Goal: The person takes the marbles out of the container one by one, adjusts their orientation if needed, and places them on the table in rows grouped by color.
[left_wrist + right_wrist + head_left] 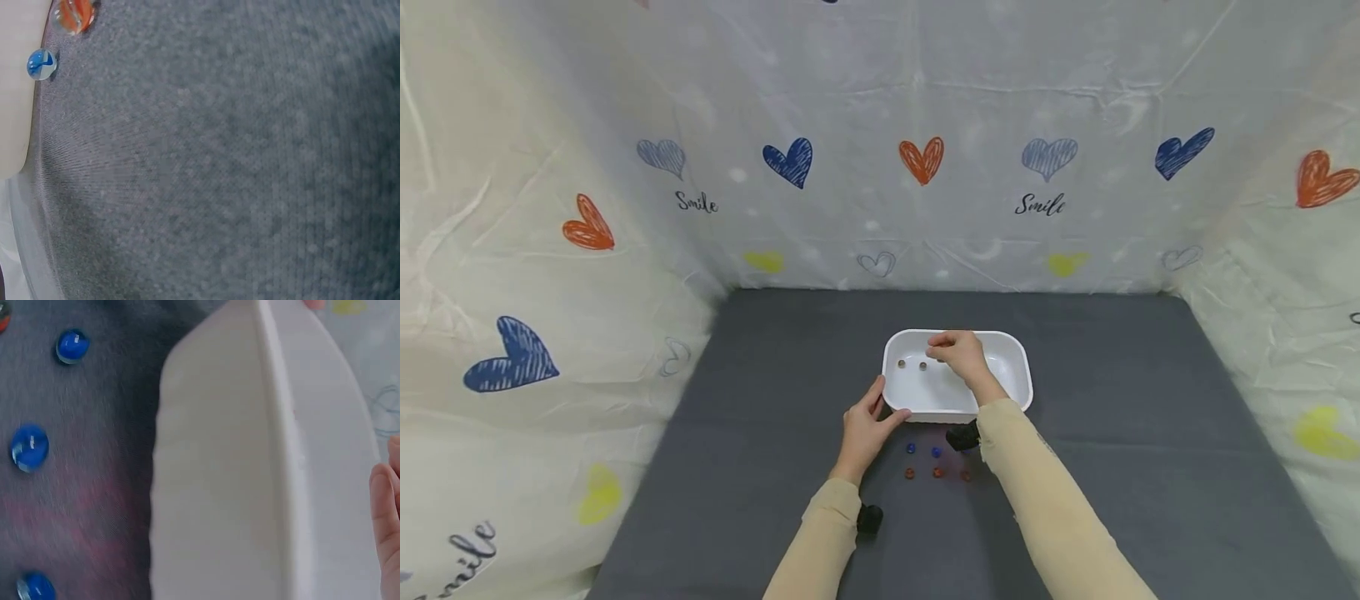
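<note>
A white rectangular tray (936, 408) stands on the dark cloth. My left hand (861, 433) holds its near left corner, with the thumb along the front rim and the fingers at the left side. Inside the tray lie two small brownish marbles (922, 367). My right hand (961, 354) is over the tray, thumb and fingertips bent close together; whether a marble is between them cannot be told. A small dark spot shows just under that hand. In the right wrist view, the fingers (382, 503) appear beyond the tray wall (219, 462).
In front of the tray, blue marbles (936, 452) form a row, with a row of orange marbles (937, 472) nearer to me. The right forearm partly covers the blue row. A white curtain with printed hearts (921, 161) hangs behind and at both sides.
</note>
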Motion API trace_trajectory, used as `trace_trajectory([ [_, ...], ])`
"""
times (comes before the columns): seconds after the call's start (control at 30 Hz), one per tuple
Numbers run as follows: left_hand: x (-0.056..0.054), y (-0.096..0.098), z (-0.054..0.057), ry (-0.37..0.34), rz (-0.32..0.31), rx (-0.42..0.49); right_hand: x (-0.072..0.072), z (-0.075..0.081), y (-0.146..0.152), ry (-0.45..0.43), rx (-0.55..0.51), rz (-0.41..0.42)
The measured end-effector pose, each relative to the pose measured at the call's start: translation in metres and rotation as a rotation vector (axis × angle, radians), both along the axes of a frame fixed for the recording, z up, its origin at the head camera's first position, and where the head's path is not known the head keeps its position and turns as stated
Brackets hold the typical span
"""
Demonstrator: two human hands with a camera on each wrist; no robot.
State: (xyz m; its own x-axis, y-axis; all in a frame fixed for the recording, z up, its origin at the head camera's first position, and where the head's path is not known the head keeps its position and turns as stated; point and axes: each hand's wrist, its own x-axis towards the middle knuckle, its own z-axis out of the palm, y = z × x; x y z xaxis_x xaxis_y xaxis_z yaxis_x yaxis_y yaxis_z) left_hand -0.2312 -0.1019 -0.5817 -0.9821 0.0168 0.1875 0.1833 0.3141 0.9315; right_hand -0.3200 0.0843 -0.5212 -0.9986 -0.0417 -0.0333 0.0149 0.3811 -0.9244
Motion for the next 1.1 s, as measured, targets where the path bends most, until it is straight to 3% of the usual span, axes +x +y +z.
trace_trajectory([
  [0.33,0.001,0.0,0.002,-0.01,-0.016,0.02,-0.008,-0.02,-0.008,-0.099,0.02,-0.066],
  [0.7,0.001,-0.003,-0.003,0.01,-0.029,0.061,-0.009,-0.036,-0.016,-0.09,0.106,-0.076],
  [0.97,0.018,0.0,0.03,0.017,-0.074,0.072,-0.007,-0.041,-0.028,-0.026,0.183,-0.102],
  [1.1,0.021,-0.001,0.036,0.004,-0.066,0.06,-0.013,-0.046,-0.033,-0.036,0.217,-0.105],
])
